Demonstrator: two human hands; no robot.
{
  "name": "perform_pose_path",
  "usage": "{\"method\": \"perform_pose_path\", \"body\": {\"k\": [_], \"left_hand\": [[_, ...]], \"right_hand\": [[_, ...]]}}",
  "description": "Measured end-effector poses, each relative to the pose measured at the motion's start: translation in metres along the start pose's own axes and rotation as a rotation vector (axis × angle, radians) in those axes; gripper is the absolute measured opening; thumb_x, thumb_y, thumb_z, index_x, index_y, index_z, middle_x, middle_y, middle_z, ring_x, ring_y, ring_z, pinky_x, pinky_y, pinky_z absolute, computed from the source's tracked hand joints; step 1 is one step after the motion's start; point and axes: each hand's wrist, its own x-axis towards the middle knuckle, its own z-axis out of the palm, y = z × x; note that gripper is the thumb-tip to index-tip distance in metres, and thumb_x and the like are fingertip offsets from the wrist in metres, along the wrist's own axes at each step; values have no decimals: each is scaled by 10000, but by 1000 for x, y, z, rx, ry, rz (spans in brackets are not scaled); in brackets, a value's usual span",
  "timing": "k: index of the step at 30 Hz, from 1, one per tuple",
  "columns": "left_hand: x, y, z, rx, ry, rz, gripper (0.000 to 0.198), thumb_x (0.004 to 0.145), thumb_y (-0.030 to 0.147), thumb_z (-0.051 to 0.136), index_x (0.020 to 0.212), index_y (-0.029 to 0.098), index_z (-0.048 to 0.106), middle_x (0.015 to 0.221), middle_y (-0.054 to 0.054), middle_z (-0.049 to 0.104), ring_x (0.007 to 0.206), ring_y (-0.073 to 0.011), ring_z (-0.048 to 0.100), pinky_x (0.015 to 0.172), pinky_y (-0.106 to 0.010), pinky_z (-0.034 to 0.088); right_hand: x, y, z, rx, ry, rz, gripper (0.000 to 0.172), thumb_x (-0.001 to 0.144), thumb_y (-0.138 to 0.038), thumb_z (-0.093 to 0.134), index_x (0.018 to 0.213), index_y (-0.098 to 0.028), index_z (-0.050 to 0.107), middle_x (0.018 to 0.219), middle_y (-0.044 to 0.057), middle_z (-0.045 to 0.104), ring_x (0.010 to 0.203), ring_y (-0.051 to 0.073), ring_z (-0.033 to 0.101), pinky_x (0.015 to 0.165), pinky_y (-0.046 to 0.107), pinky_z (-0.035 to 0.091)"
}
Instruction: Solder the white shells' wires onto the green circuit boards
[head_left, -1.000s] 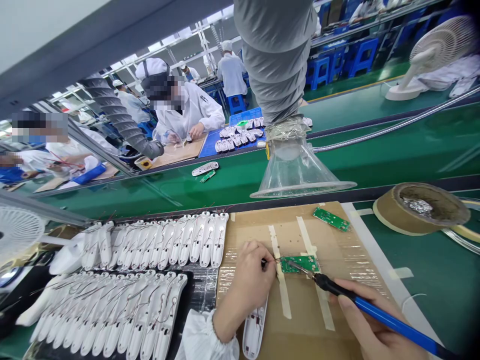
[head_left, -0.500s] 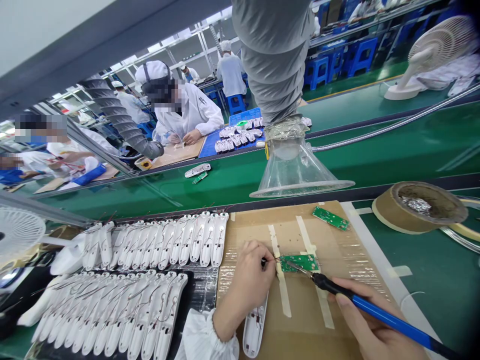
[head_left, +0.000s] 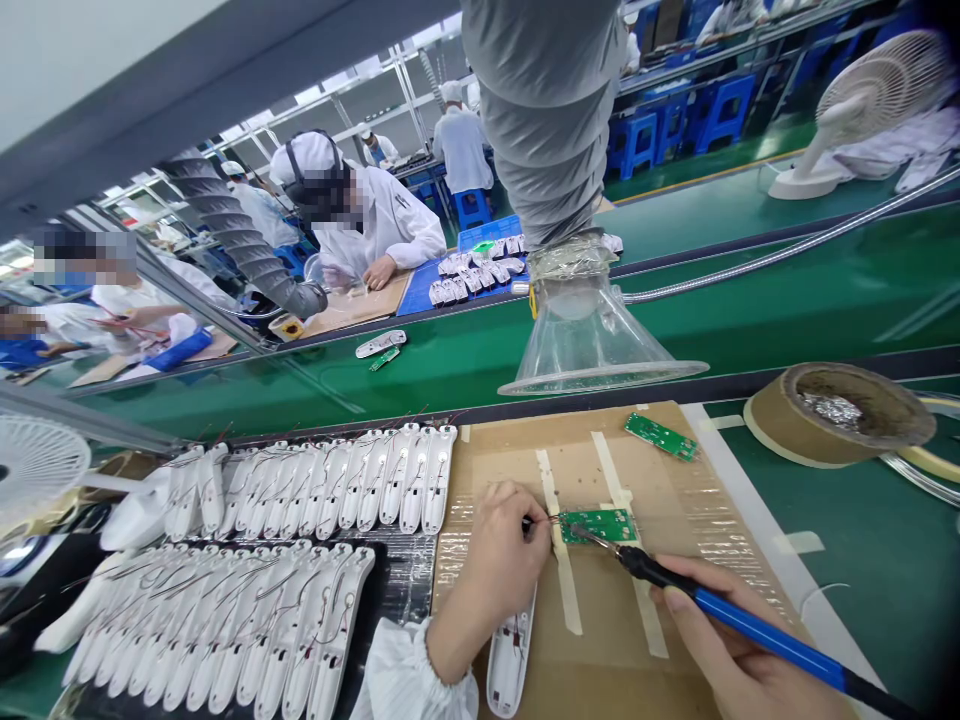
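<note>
A green circuit board (head_left: 609, 522) lies on the taped cardboard in front of me. My left hand (head_left: 511, 545) is closed at its left end, pinching thin wires (head_left: 553, 519) that reach the board's edge. Something dark shows between those fingers, too small to name. In my right hand (head_left: 720, 625) is a soldering iron (head_left: 739, 612) with a blue and black handle, its metal tip over the lower left part of the board. A white plastic housing (head_left: 508, 668) with wires inside lies partly under my left wrist.
Rows of white housings (head_left: 300, 630) fill the left side. A second circuit board (head_left: 660, 436) lies at the mat's upper right, near a tape roll (head_left: 832, 415) holding crumpled foil. A clear extraction hood (head_left: 600, 345) hangs above. Across the green belt (head_left: 450, 365) sits a co-worker (head_left: 375, 220).
The soldering iron has shifted slightly left and down on the board. On the belt, a housing and a small board have moved left. My left hand stays in place.
</note>
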Motion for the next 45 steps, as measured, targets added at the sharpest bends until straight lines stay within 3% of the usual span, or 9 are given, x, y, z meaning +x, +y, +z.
{"method": "perform_pose_path", "body": {"k": [5, 12, 32, 40, 45], "left_hand": [[1, -1, 0, 11, 4, 6, 219, 862, 41, 548, 725, 212, 533, 906, -45, 648, 994, -257, 585, 910, -413, 434], [0, -2, 0, 5, 4, 19, 213, 866, 54, 543, 728, 216, 528, 892, -44, 635, 988, -257, 581, 912, -420, 437], [0, -4, -3, -95, -22, 21, 174, 897, 81, 574, 798, 217, 616, 968, -38, 679, 1033, -251, 600, 982, -429, 433], [-2, -2, -13, -96, -139, 91, 167, 973, 109, 598, 876, 219, 679, 1100, -47, 667, 1106, -248, 604, 1018, -418, 429], [-2, 1, -17, -21, -183, 96, 193, 946, 49, 578, 877, 208, 664, 1104, -49, 649, 1108, -252, 590, 1024, -426, 431]], "right_hand": [[-1, 6, -4, 2, -7, 9, 438, 841, -660, 796, 1015, -259, 813, 892, 73, 810, 840, 304, 811, 650, 292, 686], [-7, 32, -19, 39, -198, -94, 178, 986, -420, 711, 1054, -294, 817, 961, 15, 837, 804, 226, 832, 656, 175, 662], [-7, 40, -23, -36, -129, -199, 134, 1038, -362, 680, 1129, -319, 769, 944, -32, 838, 806, 201, 832, 637, 127, 639], [-6, 36, -22, -40, -128, -286, 114, 1040, -298, 673, 1128, -323, 742, 951, -50, 837, 819, 176, 831, 685, 100, 625], [-8, 27, -22, -8, -161, -279, 126, 1033, -278, 676, 1122, -338, 741, 972, -59, 834, 766, 152, 824, 655, 90, 616]]}}
